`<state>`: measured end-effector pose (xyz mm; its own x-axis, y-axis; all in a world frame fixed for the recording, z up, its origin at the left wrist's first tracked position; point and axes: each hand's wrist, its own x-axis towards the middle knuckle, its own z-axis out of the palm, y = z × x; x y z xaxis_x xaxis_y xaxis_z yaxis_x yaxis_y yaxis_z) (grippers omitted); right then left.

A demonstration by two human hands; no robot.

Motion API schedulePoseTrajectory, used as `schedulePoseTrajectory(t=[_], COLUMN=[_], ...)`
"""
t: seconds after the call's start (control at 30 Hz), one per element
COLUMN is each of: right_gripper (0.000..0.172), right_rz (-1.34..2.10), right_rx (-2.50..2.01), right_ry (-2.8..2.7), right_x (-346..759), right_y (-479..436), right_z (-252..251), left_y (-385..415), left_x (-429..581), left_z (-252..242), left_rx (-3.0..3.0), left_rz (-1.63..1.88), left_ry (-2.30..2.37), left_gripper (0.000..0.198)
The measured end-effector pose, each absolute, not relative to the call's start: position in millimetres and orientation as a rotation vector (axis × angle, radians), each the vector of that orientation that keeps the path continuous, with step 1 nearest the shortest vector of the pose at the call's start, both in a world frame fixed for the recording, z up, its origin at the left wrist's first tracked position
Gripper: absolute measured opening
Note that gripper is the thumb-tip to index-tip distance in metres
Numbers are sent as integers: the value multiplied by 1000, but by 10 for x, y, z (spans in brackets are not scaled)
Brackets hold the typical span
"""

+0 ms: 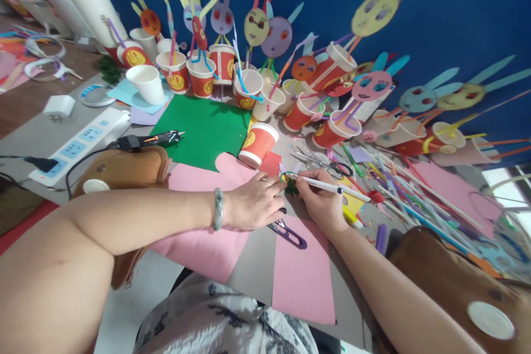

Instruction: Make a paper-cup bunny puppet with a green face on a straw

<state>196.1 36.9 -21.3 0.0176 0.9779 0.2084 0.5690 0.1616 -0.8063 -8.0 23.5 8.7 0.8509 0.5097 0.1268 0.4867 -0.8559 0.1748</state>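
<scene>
My right hand (326,204) is closed around a slim white pen (319,183), whose front end is at a small green and yellow piece (285,178). My left hand (258,203) lies palm down with fingers stretched out, its fingertips at the edge of that piece. They partly cover it, so its full shape is hidden. Below my left fingers, a purple tool with a long looped handle (292,234) rests on pink paper (305,282). A red and white paper cup (259,145) stands tilted just beyond my hands, near metal scissors (315,161).
Several paper cups holding paper-faced figures with long ears (279,36) line the blue wall. Green paper (207,127) lies ahead, a power strip (78,144) at left. Coloured sticks (406,193) crowd the right. Brown cushions (448,276) flank the table's near edge.
</scene>
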Motion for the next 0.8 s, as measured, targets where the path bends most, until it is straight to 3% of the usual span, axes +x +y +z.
schedulePoseTrajectory(t=[0.8], right_gripper=[14], right_rz=[585], right_rx=[-1503], right_ry=[-1625], right_x=[1960], right_y=[380], right_z=[-223], left_y=[229], left_x=[-83], left_z=[82], left_rx=[2901], left_rz=[256], left_ry=[778], left_gripper=[41])
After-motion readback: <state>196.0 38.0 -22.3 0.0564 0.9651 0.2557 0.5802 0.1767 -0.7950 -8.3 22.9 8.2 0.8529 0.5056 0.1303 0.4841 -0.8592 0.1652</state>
